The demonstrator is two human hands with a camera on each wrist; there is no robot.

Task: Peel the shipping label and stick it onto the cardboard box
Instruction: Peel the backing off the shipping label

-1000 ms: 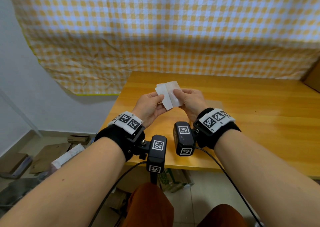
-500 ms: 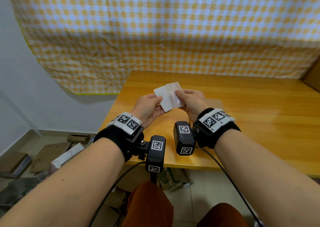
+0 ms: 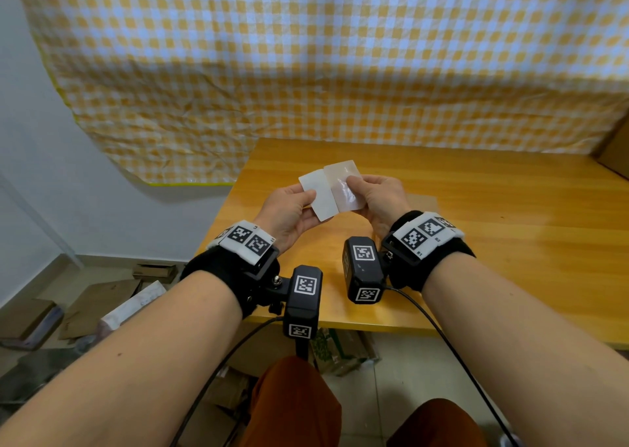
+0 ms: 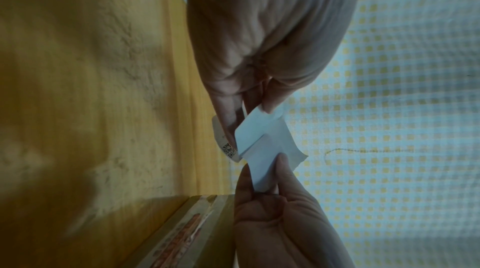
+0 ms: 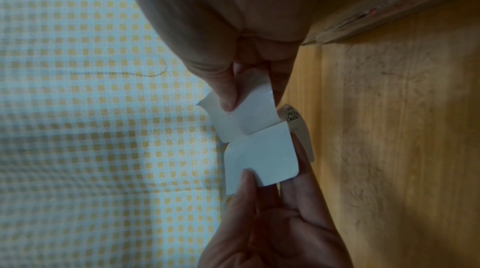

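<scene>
Pinched by left hand (image 3: 289,213), label (image 3: 318,198) is held upright, long axis vertical; backing (image 3: 343,187) is gripped by right hand (image 3: 383,201).

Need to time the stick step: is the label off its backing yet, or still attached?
Partly peeled, still attached. The left hand pinches the label, the right hand the glossy backing; they still join along one seam.

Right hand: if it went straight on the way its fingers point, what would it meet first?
Probably the left hand: the right hand points leftward across the part-peeled label both pinch. Depth is unclear.
</scene>
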